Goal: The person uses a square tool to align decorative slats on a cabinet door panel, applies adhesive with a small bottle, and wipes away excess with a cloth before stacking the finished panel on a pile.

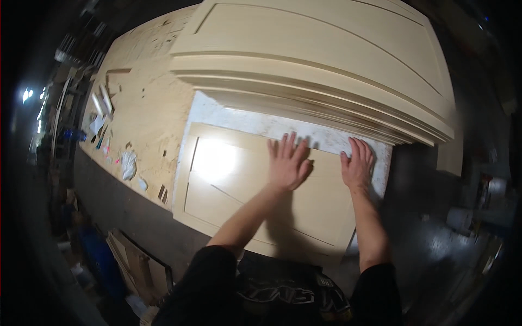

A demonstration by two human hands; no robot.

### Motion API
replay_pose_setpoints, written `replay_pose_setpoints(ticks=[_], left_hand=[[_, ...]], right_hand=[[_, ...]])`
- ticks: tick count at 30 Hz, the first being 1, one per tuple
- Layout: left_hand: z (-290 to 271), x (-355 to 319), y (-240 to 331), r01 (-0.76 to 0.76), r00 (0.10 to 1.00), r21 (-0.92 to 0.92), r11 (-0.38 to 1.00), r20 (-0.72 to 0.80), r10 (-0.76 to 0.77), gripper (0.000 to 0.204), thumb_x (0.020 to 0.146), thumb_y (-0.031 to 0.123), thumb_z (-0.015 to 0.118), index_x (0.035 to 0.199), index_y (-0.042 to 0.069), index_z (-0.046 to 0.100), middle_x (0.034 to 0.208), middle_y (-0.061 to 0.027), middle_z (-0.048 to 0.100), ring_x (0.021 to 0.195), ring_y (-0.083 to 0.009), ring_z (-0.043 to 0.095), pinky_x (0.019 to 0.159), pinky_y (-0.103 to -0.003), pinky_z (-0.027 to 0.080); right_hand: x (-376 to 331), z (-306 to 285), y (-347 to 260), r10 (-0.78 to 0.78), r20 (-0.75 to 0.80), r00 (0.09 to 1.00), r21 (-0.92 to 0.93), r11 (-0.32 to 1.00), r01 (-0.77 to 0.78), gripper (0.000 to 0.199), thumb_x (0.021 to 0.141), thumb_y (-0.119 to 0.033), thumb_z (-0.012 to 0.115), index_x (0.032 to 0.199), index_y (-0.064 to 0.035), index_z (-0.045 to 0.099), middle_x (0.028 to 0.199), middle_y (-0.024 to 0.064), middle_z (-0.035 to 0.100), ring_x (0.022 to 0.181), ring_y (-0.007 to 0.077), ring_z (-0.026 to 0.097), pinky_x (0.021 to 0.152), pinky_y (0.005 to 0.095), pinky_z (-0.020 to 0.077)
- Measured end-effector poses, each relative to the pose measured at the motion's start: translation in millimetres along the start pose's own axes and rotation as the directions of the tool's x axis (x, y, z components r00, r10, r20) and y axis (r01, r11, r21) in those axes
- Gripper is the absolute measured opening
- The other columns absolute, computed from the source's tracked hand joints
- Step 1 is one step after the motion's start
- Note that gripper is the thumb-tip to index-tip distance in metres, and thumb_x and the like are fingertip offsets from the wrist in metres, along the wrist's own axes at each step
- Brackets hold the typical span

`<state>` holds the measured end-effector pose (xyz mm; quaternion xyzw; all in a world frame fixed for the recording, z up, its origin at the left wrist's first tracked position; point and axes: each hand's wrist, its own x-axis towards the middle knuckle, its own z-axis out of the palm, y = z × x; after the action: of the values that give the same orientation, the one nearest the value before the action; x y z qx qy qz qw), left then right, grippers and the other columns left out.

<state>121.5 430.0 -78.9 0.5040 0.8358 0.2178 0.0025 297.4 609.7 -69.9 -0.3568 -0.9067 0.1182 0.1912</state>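
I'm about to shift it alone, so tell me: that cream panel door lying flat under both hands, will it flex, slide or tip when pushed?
The panel door looks rigid, so it probably won't flex. Its glossy face suggests the left hand and right hand could slip. Lying flat on the workbench, it should slide rather than tip, likely heavily.

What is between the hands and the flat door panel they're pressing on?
Nothing visible. The left hand and the right hand both lie flat right on the pale cabinet door panel, near its far edge. The stack of panels sits just beyond them.
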Motion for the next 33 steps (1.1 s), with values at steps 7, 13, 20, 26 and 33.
replay_pose_setpoints(ticks=[7,13,20,26,33], left_hand=[[-100,-68,-196,0.557,0.827,0.171,0.812,-0.199,-0.526,0.064,0.100,0.045,0.058,0.153,0.013,0.047,0.164,-0.0197,0.036,0.156,-0.0412,0.026,0.123,-0.075,0.006],[-115,-69,-193,0.595,0.802,0.084,0.799,-0.128,-0.584,0.067,0.101,0.047,0.054,0.155,0.009,0.045,0.164,-0.0203,0.035,0.157,-0.0401,0.025,0.126,-0.070,0.006],[-115,-66,-192,0.569,0.817,0.065,0.820,-0.165,-0.553,0.070,0.100,0.049,0.058,0.154,0.007,0.045,0.161,-0.0230,0.039,0.154,-0.0437,0.029,0.126,-0.067,0.011],[-118,-65,-193,0.570,0.813,0.039,0.821,-0.169,-0.557,0.070,0.100,0.049,0.057,0.154,0.006,0.046,0.162,-0.0227,0.039,0.154,-0.0431,0.028,0.126,-0.067,0.011],[-119,-70,-198,0.580,0.810,0.037,0.814,-0.131,-0.571,0.071,0.101,0.047,0.057,0.157,0.006,0.043,0.164,-0.0235,0.036,0.155,-0.0432,0.027,0.126,-0.067,0.011]], right_hand=[[3,-4,-1,-0.078,0.008,0.997,-0.027,0.997,0.078,0.054,0.097,-0.029,0.069,0.146,-0.0098,0.056,0.148,0.0110,0.057,0.143,0.0339,0.046,0.118,0.0525,0.0325],[3,3,-9,-0.144,0.072,0.987,-0.098,0.984,0.151,0.055,0.096,-0.027,0.070,0.147,-0.0103,0.056,0.149,0.0114,0.056,0.143,0.0331,0.046,0.119,0.0514,0.0320],[-8,42,-55,-0.310,0.002,0.951,-0.064,0.949,0.310,0.061,0.100,-0.047,0.060,0.149,-0.0105,0.056,0.152,0.0186,0.053,0.143,0.0421,0.044,0.115,0.0598,0.0332],[-15,83,-241,-0.517,0.143,0.844,0.052,0.856,0.515,0.067,0.093,-0.053,0.067,0.147,-0.0148,0.058,0.152,0.0136,0.052,0.143,0.0372,0.044,0.117,0.0565,0.0335],[-17,91,-268,-0.486,0.234,0.842,0.120,0.874,0.471,0.065,0.090,-0.048,0.072,0.145,-0.0144,0.059,0.150,0.0075,0.055,0.143,0.0302,0.044,0.120,0.0505,0.0298]])
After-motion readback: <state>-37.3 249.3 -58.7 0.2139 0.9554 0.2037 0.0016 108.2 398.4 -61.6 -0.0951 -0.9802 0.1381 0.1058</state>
